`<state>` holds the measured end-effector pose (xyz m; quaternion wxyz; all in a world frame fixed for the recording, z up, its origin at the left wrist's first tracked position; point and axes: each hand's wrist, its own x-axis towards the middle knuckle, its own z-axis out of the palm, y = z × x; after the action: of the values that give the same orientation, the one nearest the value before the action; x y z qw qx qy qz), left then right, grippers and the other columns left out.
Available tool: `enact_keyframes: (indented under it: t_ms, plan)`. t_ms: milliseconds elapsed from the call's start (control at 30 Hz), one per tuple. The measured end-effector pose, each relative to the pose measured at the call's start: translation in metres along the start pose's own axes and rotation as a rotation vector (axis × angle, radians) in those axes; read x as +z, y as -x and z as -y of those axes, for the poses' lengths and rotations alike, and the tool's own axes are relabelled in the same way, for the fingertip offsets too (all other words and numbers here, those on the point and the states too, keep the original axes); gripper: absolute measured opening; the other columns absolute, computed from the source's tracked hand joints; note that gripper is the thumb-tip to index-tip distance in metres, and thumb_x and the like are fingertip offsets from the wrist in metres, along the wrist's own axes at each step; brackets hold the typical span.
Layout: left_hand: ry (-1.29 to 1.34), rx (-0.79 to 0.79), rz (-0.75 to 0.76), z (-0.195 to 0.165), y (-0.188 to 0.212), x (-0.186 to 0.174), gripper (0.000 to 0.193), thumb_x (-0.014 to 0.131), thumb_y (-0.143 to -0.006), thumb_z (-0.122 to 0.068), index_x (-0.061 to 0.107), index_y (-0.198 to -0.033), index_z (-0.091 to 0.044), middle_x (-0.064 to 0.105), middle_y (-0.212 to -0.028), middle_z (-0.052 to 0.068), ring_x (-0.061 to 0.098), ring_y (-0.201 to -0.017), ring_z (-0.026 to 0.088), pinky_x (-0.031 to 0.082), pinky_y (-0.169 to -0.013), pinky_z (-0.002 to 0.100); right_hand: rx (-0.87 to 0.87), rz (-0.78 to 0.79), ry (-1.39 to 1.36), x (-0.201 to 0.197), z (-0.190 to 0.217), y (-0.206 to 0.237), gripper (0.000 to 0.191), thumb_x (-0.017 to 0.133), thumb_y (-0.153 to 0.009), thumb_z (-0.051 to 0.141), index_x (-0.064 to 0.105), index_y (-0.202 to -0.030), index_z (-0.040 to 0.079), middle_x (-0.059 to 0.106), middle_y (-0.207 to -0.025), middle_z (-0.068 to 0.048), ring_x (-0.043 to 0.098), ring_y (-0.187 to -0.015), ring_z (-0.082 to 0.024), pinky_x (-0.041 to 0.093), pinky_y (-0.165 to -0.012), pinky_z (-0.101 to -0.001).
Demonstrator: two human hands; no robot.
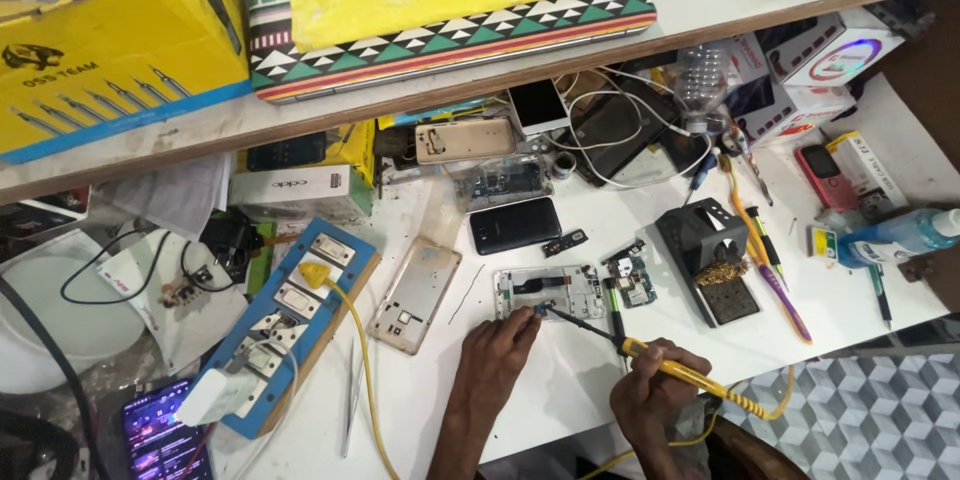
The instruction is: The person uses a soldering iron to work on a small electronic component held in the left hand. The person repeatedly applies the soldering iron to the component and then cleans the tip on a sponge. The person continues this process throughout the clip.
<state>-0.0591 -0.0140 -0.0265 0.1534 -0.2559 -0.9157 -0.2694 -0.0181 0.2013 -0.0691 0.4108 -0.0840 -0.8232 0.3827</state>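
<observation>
From the head view, the opened phone frame [548, 292] lies flat on the white counter [560, 380], back from its near edge. The left hand [497, 345] presses fingertips on the frame's near rim. The right hand [655, 390], just right of the frame, grips a yellow soldering iron [640, 350], its thin metal tip on the frame. Bare counter lies nearer than the frame; a black iron stand [712, 255] stands beyond, to its right.
</observation>
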Motion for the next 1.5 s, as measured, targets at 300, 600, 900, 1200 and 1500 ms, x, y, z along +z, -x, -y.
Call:
enact_keyframes:
  t_ms: [300, 600, 900, 1200, 1500]
  plan:
    - [-0.030, 0.002, 0.066, 0.0014, 0.0003, 0.0011, 0.039, 0.066, -0.083, 0.003, 0.072, -0.121, 0.001, 0.068, -0.126, 0.011, 0.073, -0.097, 0.024, 0.055, -0.085, 0.038, -0.285, -0.022, -0.269, 0.0101, -0.0061, -0.0009, 0.026, 0.049, -0.117, 0.009, 0.027, -0.108, 0.000, 0.040, -0.112, -0.013, 0.053, -0.070, -0.010, 0.046, -0.060, -0.0259]
    - [-0.049, 0.003, 0.010, 0.0038, 0.0049, 0.0080, 0.035, 0.066, -0.085, -0.001, 0.073, -0.120, -0.002, 0.068, -0.127, 0.010, 0.073, -0.097, 0.024, 0.055, -0.087, 0.039, -0.200, 0.035, -0.223, 0.0087, -0.0027, 0.0036, 0.015, 0.047, -0.108, 0.005, 0.032, -0.106, 0.002, 0.039, -0.106, -0.015, 0.056, -0.066, -0.017, 0.043, -0.055, -0.0296]
    - [-0.059, -0.013, -0.018, 0.0001, 0.0098, 0.0069, 0.033, 0.066, -0.088, -0.003, 0.073, -0.120, -0.004, 0.069, -0.126, 0.009, 0.073, -0.100, 0.024, 0.054, -0.090, 0.039, -0.289, 0.008, -0.172, 0.0058, 0.0000, 0.0037, 0.022, 0.046, -0.112, 0.006, 0.025, -0.112, 0.000, 0.039, -0.111, -0.016, 0.051, -0.067, -0.013, 0.041, -0.057, -0.0270]
    - [-0.056, 0.012, 0.008, -0.0012, 0.0061, 0.0035, 0.033, 0.069, -0.086, 0.003, 0.073, -0.119, 0.000, 0.069, -0.126, 0.012, 0.073, -0.095, 0.023, 0.057, -0.082, 0.035, -0.040, 0.003, -0.134, 0.0040, -0.0022, 0.0013, 0.022, 0.048, -0.109, 0.013, 0.031, -0.103, 0.001, 0.040, -0.083, -0.005, 0.040, -0.060, -0.011, 0.034, -0.057, -0.0293]
    - [-0.058, 0.038, -0.033, -0.0037, 0.0056, -0.0005, 0.034, 0.069, -0.083, 0.003, 0.074, -0.117, 0.001, 0.069, -0.123, 0.013, 0.072, -0.091, 0.024, 0.057, -0.080, 0.036, 0.001, -0.007, -0.186, 0.0026, 0.0009, 0.0011, 0.021, 0.047, -0.112, 0.014, 0.031, -0.106, 0.000, 0.048, -0.085, -0.009, 0.048, -0.070, -0.013, 0.041, -0.066, -0.0279]
